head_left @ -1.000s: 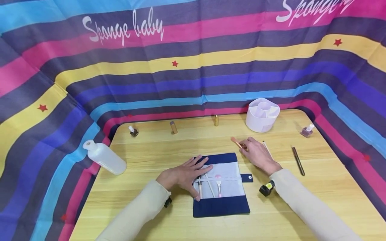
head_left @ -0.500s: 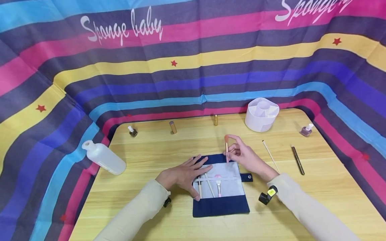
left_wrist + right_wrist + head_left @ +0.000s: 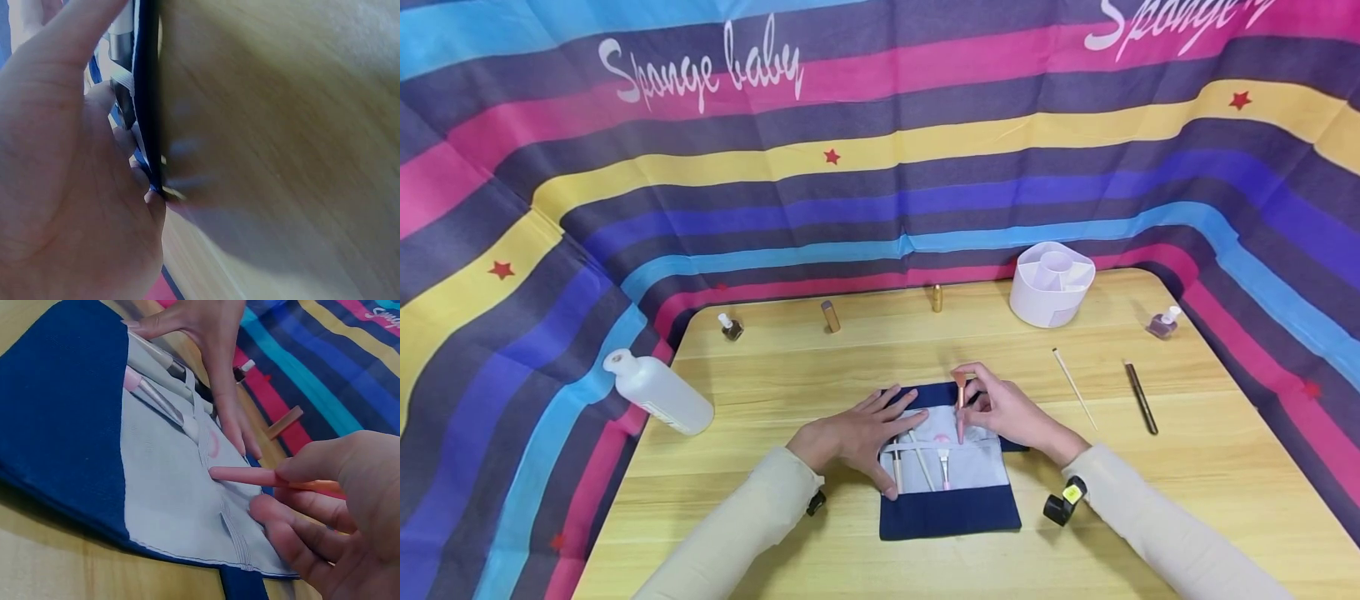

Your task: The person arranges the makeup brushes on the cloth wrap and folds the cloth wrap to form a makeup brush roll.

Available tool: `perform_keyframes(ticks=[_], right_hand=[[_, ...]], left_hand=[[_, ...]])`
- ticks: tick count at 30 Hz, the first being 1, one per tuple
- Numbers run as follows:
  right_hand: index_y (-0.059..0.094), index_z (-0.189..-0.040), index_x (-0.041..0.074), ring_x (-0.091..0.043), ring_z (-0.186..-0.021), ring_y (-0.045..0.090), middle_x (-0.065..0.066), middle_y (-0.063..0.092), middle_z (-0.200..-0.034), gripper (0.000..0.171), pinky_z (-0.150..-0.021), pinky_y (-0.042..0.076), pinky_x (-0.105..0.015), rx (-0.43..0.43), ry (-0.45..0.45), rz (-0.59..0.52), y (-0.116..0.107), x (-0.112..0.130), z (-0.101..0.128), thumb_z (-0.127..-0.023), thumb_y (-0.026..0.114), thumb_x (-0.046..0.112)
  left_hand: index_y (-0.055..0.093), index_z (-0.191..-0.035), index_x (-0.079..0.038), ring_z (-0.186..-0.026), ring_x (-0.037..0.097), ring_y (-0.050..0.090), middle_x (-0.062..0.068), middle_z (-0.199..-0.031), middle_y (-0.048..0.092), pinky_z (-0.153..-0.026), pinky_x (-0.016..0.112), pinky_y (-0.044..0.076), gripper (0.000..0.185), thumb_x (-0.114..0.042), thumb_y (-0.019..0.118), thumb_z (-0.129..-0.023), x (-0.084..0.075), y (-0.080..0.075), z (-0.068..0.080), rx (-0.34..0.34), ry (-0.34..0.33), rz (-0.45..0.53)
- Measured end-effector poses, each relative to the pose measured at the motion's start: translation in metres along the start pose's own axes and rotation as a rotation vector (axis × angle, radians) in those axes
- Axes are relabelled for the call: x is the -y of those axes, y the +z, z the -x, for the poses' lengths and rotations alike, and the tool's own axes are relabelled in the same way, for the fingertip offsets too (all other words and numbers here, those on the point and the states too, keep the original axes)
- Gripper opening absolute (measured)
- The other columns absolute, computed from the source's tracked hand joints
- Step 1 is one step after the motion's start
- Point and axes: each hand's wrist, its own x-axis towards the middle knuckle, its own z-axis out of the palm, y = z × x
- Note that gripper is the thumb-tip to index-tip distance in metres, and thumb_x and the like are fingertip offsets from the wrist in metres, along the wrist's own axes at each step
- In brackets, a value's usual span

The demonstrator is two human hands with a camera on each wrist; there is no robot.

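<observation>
From the head view I am seeing my right hand [image 3: 1007, 412] pinching a pink brush [image 3: 959, 404] between thumb and forefinger, the other fingers loosely curled beneath. The brush is standing nearly upright, bristles up, with its handle end dipping over the grey lining of the open navy brush roll [image 3: 950, 508] in the middle of the wooden table [image 3: 1187, 467]. The right wrist view is giving me what the head view cannot: the handle tip [image 3: 215, 473] is sitting just at the white elastic strap [image 3: 203, 434], and I cannot tell whether it is touching the cloth. That view is also showing three tools already tucked under the strap.

My left hand [image 3: 857, 437] is lying flat with straight, spread fingers on the left edge of the roll, holding nothing. The left wrist view, very close and blurred, is showing only the palm [image 3: 69, 187] against the dark edge of the roll.

Only the head view is taking in the rest: a white bottle [image 3: 658, 392] lying at the left edge, a white divided organiser [image 3: 1051, 285] at the back, small polish bottles [image 3: 1162, 323], a thin stick [image 3: 1073, 387] and a dark pencil [image 3: 1140, 397] well right of the roll.
</observation>
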Motion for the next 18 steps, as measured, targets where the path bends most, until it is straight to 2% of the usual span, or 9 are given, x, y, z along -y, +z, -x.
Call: perform_keyframes(ticks=[7,9,12,15,18], right_hand=[[0.049,-0.153,0.004,-0.007,-0.084,0.071,-0.002,0.077,-0.105,0.063,-0.075,0.060,-0.025,-0.033,0.003,0.067,0.0012,-0.0006,-0.0007,-0.098,0.079,0.005],[0.049,-0.154,0.004,-0.007,-0.085,0.071,-0.002,0.077,-0.105,0.063,-0.076,0.060,-0.025,-0.011,-0.002,0.068,0.0009,-0.0012,-0.0003,-0.098,0.078,0.005],[0.053,-0.150,0.005,-0.008,-0.089,0.070,0.000,0.076,-0.104,0.060,-0.080,0.059,-0.026,0.071,-0.022,0.064,-0.0001,-0.0006,0.0013,-0.097,0.080,0.007],[0.064,-0.137,0.007,-0.007,-0.092,0.069,0.004,0.076,-0.102,0.041,-0.082,0.058,-0.026,0.143,-0.052,0.085,0.0000,0.0010,0.0034,-0.099,0.079,0.011],[0.075,-0.119,0.013,-0.004,-0.091,0.067,0.008,0.076,-0.101,0.018,-0.079,0.058,-0.024,0.165,-0.089,0.137,0.0021,0.0028,0.0061,-0.101,0.078,0.016]], left_hand=[[0.007,-0.177,-0.036,-0.170,0.026,-0.019,-0.005,-0.184,-0.016,-0.140,0.049,0.000,0.130,-0.075,0.085,-0.080,-0.0003,0.0000,-0.0003,0.003,-0.006,0.001],[0.007,-0.177,-0.036,-0.170,0.026,-0.019,-0.005,-0.184,-0.016,-0.140,0.048,0.000,0.130,-0.075,0.085,-0.080,-0.0001,0.0000,-0.0003,0.003,-0.007,0.003],[0.006,-0.176,-0.037,-0.170,0.025,-0.019,-0.006,-0.184,-0.017,-0.140,0.048,-0.001,0.130,-0.074,0.085,-0.080,0.0001,0.0005,-0.0003,0.005,-0.013,0.007],[0.006,-0.176,-0.038,-0.170,0.024,-0.020,-0.006,-0.184,-0.017,-0.140,0.048,-0.001,0.130,-0.074,0.085,-0.080,0.0001,0.0013,-0.0001,0.007,-0.021,0.010],[0.005,-0.176,-0.038,-0.170,0.024,-0.020,-0.006,-0.184,-0.017,-0.140,0.048,-0.001,0.131,-0.074,0.085,-0.080,0.0001,0.0019,-0.0005,0.009,-0.020,0.005]])
